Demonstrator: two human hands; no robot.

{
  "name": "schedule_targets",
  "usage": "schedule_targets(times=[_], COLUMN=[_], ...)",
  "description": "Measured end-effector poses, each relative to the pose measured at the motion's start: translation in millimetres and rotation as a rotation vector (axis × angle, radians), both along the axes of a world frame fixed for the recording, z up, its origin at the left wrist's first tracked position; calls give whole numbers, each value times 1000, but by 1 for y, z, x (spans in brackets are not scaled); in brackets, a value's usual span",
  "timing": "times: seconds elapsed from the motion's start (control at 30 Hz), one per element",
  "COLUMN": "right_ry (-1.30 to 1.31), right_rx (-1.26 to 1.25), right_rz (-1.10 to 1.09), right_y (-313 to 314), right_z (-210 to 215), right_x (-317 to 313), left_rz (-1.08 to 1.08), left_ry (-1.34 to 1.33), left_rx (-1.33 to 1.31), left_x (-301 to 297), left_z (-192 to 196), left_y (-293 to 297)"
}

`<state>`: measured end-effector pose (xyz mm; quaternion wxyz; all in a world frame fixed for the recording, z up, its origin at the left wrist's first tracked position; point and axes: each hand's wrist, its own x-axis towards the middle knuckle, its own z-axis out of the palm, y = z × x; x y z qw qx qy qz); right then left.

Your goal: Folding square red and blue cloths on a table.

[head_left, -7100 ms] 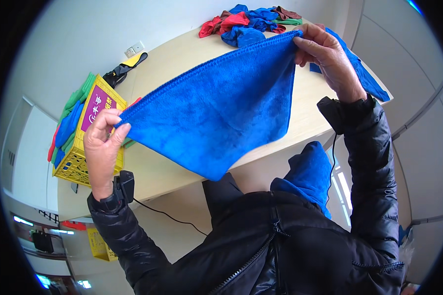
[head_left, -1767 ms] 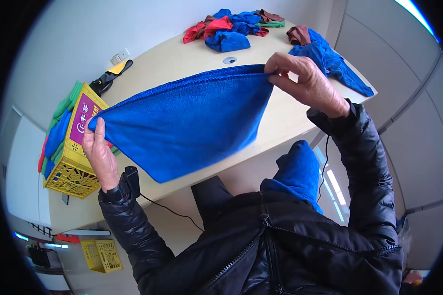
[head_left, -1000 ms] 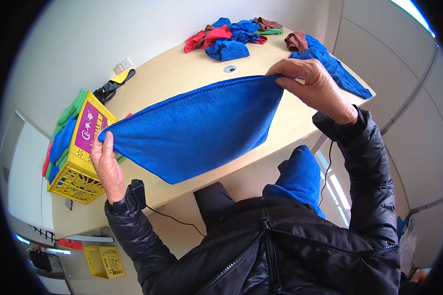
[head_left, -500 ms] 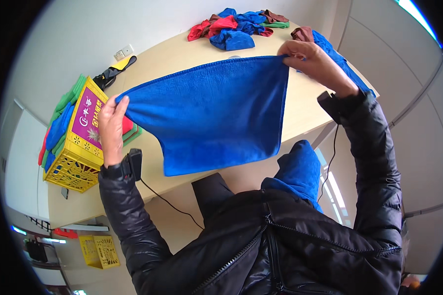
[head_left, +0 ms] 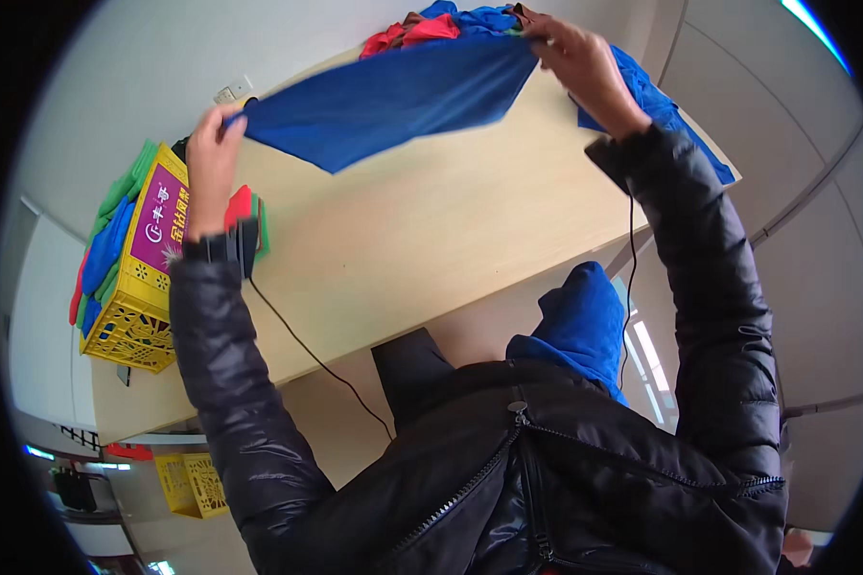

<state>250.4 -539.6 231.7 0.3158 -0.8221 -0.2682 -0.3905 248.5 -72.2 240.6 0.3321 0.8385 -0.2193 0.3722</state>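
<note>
So both hands, left hand (head_left: pixel 211 153) and right hand (head_left: pixel 585 59), have fingers pinched on a blue cloth (head_left: pixel 393 96) stretched above the surface (head_left: pixel 422 240), yellow crate (head_left: pixel 144 287) off left.

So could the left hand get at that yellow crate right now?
Probably not at once: the left hand is pinching a corner of the blue cloth. The yellow crate sits just beside it, nothing between.

Blue cloth (head_left: pixel 393 101) raised higher, stretched flatter; both hands moved farther over table (head_left: pixel 431 240).

Crate (head_left: pixel 139 278) left on table (head_left: pixel 431 240)
</note>
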Motion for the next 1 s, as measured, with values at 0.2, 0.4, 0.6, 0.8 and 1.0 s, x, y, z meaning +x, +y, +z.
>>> schedule_targets(times=[0.2,0.4,0.6,0.8,1.0], right_ry=[231,400,420,406,396], right_rx=[-136,-281,-342,-378,-382], right_rz=[131,135,146,111,91], right_y=[14,10,1,-5,-7], right_z=[-153,-220,-225,-223,-228], right_x=[-63,-103,-121,-129,-134], left_rz=[-15,13,-21,-63,-111], left_ry=[218,482,523,580,814], left_rx=[194,217,207,285,314], left_x=[-78,-145,-170,-176,-167], left_z=[-168,-237,-234,-227,-200], left_y=[14,-3,-10,-16,-29])
